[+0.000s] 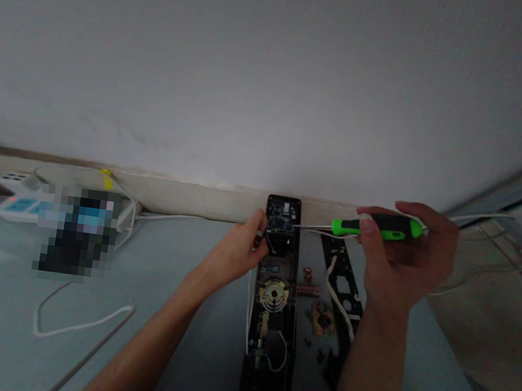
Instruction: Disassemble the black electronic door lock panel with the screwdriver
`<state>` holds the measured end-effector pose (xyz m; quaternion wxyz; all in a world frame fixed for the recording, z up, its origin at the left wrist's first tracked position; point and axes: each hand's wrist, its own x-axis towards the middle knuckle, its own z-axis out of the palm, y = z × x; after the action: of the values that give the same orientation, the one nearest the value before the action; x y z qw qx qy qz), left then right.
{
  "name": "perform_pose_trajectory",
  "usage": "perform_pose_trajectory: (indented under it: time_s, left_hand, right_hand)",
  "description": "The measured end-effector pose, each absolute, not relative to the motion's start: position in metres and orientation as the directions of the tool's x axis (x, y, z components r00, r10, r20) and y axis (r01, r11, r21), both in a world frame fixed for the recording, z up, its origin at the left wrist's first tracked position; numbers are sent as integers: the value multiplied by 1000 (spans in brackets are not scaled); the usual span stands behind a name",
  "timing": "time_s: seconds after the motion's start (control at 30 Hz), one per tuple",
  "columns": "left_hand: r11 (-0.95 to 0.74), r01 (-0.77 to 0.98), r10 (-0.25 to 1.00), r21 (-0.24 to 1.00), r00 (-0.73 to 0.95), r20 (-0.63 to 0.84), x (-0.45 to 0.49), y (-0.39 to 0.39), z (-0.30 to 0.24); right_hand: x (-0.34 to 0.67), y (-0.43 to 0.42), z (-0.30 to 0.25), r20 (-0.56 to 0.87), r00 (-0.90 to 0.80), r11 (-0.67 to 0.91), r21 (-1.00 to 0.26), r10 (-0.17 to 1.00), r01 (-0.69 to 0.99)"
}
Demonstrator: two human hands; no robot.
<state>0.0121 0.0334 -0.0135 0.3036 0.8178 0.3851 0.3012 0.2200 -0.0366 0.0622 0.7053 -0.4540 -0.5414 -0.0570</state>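
Observation:
A long black lock body (268, 350) lies opened on the grey table (175, 261), with a blue circuit board (282, 216) at its far end and a brass round part (273, 294) in the middle. My left hand (238, 251) is closed in a pinch on a small dark wire or plug at the board's left edge. My right hand (402, 256) grips a screwdriver with a green and black handle (382, 227); its thin shaft points left, with the tip at the circuit board.
A black metal plate (343, 290) with a white cable over it lies right of the lock, beside a small brass piece (323, 317) and loose screws. A white power strip (17, 202) and a white cable loop (80, 324) lie at left. The wall rises behind.

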Motion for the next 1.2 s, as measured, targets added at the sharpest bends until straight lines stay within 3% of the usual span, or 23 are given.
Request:
perform_pose_trajectory:
  time_s: [0.37,0.6,1.2]
  left_hand:
    - [-525,488,811,697,536,236,-4,37,-7]
    - [-560,551,791,619,578,202,-9,34,-3]
    - [-490,609,806,624,588,60,-13,28,6]
  right_hand:
    - [223,-36,59,798,299,599,-594,523,537]
    - [220,-38,58,808,255,592,-570,531,570]
    - [214,-34,53,838,179,626,-510,515,589]
